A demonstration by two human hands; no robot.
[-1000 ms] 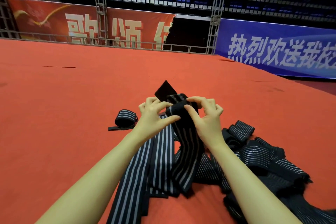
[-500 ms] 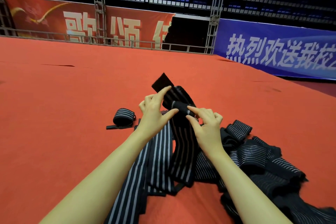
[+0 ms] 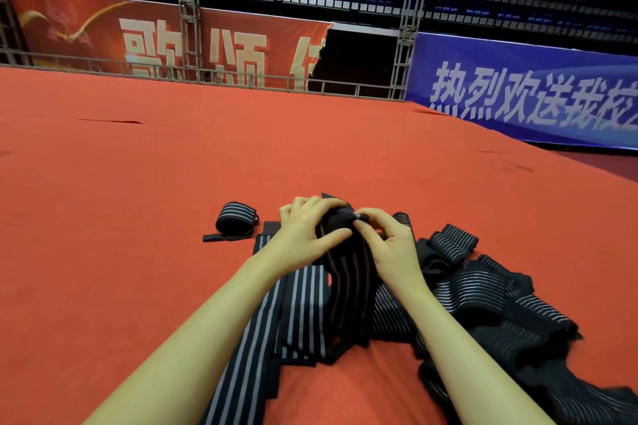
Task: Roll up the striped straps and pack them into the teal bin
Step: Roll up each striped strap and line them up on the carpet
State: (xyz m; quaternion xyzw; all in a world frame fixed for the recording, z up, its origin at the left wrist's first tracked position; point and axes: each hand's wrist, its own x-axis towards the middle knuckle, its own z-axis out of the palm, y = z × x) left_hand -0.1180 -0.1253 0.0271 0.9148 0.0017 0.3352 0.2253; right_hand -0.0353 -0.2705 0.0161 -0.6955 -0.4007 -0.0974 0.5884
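Both hands hold the rolled top end of a black striped strap [image 3: 348,283] above the red carpet. My left hand [image 3: 303,235] grips the roll from the left, thumb pressed on its front. My right hand [image 3: 386,241] pinches the roll's right end with curled fingers. The strap's loose length hangs down between my forearms to the carpet. One finished rolled strap [image 3: 236,221] lies on the carpet to the left, its tab sticking out. A pile of unrolled striped straps [image 3: 483,297] lies to the right and under my arms. No teal bin is in view.
The red carpet [image 3: 138,203] stretches wide ahead and to the left. A metal railing [image 3: 207,78], red and blue banners and truss posts stand at its far edge, with blue seating beyond.
The roll has grown and the strap's black end flap is tucked almost out of sight. Both hands have closed tighter around the roll and moved lower, nearer the carpet.
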